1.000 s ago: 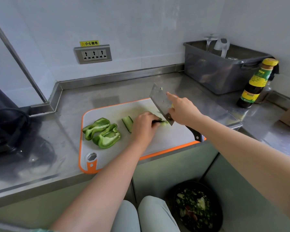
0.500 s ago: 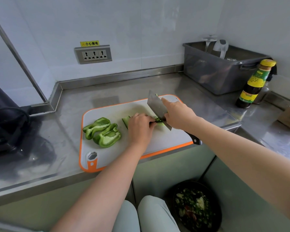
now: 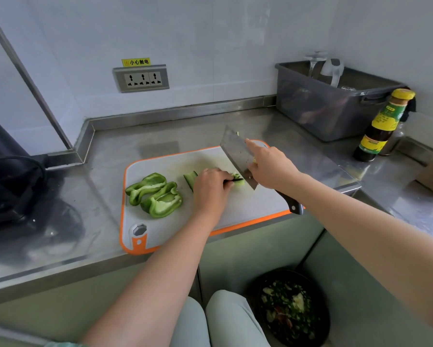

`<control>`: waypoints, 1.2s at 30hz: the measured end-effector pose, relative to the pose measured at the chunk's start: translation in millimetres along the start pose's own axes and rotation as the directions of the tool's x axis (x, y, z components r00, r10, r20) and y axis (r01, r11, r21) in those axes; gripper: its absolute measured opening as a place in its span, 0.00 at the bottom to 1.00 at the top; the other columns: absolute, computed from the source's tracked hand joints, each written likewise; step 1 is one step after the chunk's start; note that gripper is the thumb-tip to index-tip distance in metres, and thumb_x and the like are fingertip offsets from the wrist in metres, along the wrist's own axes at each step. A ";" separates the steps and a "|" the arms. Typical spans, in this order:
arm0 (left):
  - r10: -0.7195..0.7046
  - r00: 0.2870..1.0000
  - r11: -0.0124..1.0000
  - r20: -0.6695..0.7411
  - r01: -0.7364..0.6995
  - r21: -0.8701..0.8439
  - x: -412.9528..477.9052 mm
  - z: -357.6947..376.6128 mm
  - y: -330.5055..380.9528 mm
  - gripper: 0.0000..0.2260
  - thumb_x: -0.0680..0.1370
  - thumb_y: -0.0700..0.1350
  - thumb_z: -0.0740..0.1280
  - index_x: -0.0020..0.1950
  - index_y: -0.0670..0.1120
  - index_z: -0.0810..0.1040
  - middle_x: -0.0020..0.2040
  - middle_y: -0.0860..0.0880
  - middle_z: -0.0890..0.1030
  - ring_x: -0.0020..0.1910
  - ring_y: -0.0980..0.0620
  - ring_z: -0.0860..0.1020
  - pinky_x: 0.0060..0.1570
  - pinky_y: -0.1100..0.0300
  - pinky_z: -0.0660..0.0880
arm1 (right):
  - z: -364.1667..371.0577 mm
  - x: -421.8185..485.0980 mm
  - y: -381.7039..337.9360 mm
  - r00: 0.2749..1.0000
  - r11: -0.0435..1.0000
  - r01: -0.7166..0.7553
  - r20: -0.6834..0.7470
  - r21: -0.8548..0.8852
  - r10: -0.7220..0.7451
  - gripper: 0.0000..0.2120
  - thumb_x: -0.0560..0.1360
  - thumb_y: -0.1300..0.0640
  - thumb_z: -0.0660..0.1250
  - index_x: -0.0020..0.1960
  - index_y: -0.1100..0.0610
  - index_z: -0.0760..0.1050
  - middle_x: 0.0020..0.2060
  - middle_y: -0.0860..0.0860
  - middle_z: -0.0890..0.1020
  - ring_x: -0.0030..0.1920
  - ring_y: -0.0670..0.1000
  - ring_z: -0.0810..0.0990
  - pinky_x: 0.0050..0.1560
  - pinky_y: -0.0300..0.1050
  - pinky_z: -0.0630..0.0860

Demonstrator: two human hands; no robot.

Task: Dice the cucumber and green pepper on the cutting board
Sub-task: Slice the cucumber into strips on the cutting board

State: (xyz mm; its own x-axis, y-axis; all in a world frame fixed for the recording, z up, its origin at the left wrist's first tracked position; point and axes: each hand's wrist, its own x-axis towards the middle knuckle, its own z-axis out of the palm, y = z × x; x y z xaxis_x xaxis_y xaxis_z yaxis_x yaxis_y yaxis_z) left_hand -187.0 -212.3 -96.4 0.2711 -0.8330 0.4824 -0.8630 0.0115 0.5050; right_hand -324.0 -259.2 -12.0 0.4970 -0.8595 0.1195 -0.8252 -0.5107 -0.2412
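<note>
A white cutting board (image 3: 248, 209) with an orange rim lies on the steel counter. Two green pepper pieces (image 3: 157, 195) sit on its left half. My left hand (image 3: 211, 189) curls its fingers over cucumber strips (image 3: 190, 178), most of which it hides; a cut end shows at the fingertips. My right hand (image 3: 269, 167) grips a cleaver (image 3: 236, 152) by the handle, index finger stretched along the blade. The blade is tilted up, its heel just right of my left fingertips above small cucumber bits (image 3: 238, 180).
A grey plastic bin (image 3: 318, 111) stands at the back right, with a sauce bottle (image 3: 383, 126) next to it. A wall socket (image 3: 140, 78) is behind the board. A dark appliance (image 3: 7, 186) sits at the left. A black waste bin (image 3: 290, 309) stands on the floor.
The cleaver came down onto the cucumber half a second ago and has since lifted again, tip raised. My left hand stays on the cucumber strips.
</note>
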 end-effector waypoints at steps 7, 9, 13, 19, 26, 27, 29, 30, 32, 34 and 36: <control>0.016 1.000 1.000 0.015 -0.016 0.013 -0.4 -0.7 -1.0 0.04 0.71 0.41 0.71 0.42 0.46 0.86 0.40 0.48 0.84 0.42 0.44 0.79 0.40 0.51 0.74 | 6.6 4.6 -5.3 0.997 0.999 -0.001 0.074 -0.051 0.005 0.23 0.77 0.62 0.59 0.71 0.55 0.62 0.56 0.59 0.77 0.48 0.60 0.74 0.39 0.47 0.71; 0.022 1.000 1.000 0.014 -0.022 0.020 -0.6 0.6 -2.4 0.03 0.71 0.41 0.71 0.41 0.46 0.85 0.39 0.48 0.84 0.40 0.44 0.79 0.38 0.51 0.74 | 12.4 6.3 -6.1 0.996 0.999 -0.013 0.083 -0.046 0.017 0.24 0.76 0.63 0.60 0.71 0.55 0.61 0.54 0.60 0.77 0.47 0.61 0.75 0.39 0.47 0.72; 0.026 1.000 0.999 0.012 -0.027 0.030 -0.7 0.6 -2.6 0.04 0.70 0.41 0.71 0.41 0.46 0.85 0.38 0.48 0.83 0.40 0.44 0.78 0.37 0.51 0.73 | 22.1 7.8 -9.8 0.998 0.998 -0.001 0.060 -0.066 0.005 0.25 0.76 0.64 0.60 0.71 0.56 0.60 0.43 0.58 0.75 0.40 0.59 0.72 0.36 0.47 0.68; 0.016 1.000 1.000 -0.003 -0.016 0.006 -1.1 -1.1 -0.8 0.05 0.71 0.41 0.72 0.45 0.47 0.85 0.41 0.48 0.84 0.42 0.45 0.79 0.41 0.53 0.74 | 14.7 8.1 1.1 1.000 1.000 -0.014 0.000 -0.002 0.014 0.29 0.80 0.58 0.56 0.78 0.52 0.51 0.60 0.62 0.76 0.57 0.64 0.75 0.45 0.49 0.71; -0.017 1.000 1.000 0.008 0.017 -0.016 -0.3 0.5 -2.7 0.06 0.71 0.41 0.70 0.45 0.48 0.85 0.41 0.49 0.85 0.43 0.46 0.79 0.42 0.53 0.72 | 9.7 9.8 1.9 0.995 0.996 0.060 0.082 -0.071 -0.054 0.24 0.79 0.58 0.57 0.74 0.53 0.60 0.61 0.60 0.75 0.58 0.63 0.74 0.47 0.50 0.73; -0.016 1.000 1.000 0.007 0.016 -0.015 -0.3 0.7 -3.5 0.06 0.71 0.41 0.70 0.45 0.48 0.85 0.41 0.49 0.84 0.43 0.45 0.79 0.42 0.53 0.72 | 12.3 10.1 1.8 0.994 0.995 0.066 0.088 -0.071 -0.060 0.24 0.79 0.58 0.57 0.74 0.53 0.60 0.61 0.60 0.76 0.58 0.62 0.74 0.48 0.50 0.74; -0.013 1.000 1.000 0.004 0.013 -0.005 0.0 0.6 -3.0 0.06 0.70 0.40 0.71 0.44 0.48 0.85 0.41 0.49 0.84 0.43 0.45 0.79 0.41 0.53 0.72 | 17.0 10.9 3.9 0.993 0.997 0.067 0.095 -0.049 -0.063 0.26 0.78 0.59 0.58 0.75 0.53 0.59 0.59 0.61 0.77 0.56 0.63 0.75 0.50 0.52 0.76; -0.007 1.000 1.000 0.001 0.007 0.003 0.3 0.6 -2.3 0.05 0.70 0.40 0.71 0.44 0.47 0.85 0.41 0.48 0.84 0.42 0.44 0.79 0.41 0.53 0.72 | 18.9 11.9 6.1 0.994 0.998 0.061 0.094 -0.034 -0.057 0.26 0.78 0.59 0.58 0.75 0.53 0.59 0.58 0.62 0.77 0.54 0.63 0.76 0.50 0.53 0.77; 0.006 1.000 1.000 -0.004 -0.006 0.011 0.6 0.4 -1.0 0.05 0.70 0.39 0.71 0.44 0.47 0.85 0.40 0.47 0.84 0.42 0.43 0.78 0.40 0.52 0.72 | 22.0 14.2 10.5 0.997 0.999 0.039 0.069 -0.007 -0.038 0.26 0.78 0.58 0.59 0.75 0.52 0.59 0.56 0.62 0.78 0.52 0.63 0.77 0.48 0.53 0.77; 0.003 1.000 1.000 -0.001 -0.003 0.011 0.2 -0.2 -0.2 0.06 0.70 0.39 0.71 0.45 0.46 0.84 0.41 0.47 0.84 0.43 0.43 0.78 0.42 0.51 0.73 | 25.2 14.5 10.9 0.999 0.999 0.025 0.019 0.030 -0.026 0.27 0.78 0.57 0.59 0.76 0.51 0.57 0.56 0.63 0.78 0.53 0.63 0.77 0.48 0.52 0.77; -0.022 1.000 1.000 0.000 0.022 0.018 -0.9 -1.1 0.1 0.06 0.71 0.40 0.71 0.48 0.47 0.83 0.43 0.47 0.84 0.45 0.44 0.78 0.45 0.51 0.73 | 26.1 14.5 9.2 1.000 0.998 0.020 -0.018 0.058 -0.020 0.28 0.79 0.57 0.58 0.77 0.50 0.55 0.57 0.63 0.78 0.55 0.63 0.77 0.48 0.52 0.76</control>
State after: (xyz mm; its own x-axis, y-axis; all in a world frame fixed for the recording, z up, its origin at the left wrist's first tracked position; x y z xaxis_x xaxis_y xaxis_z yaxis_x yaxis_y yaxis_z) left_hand -186.8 -210.9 -95.9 0.2895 -0.8333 0.4710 -0.8647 -0.0166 0.5020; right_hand -317.4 -275.9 -37.7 0.5082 -0.8496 0.1411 -0.7980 -0.5262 -0.2938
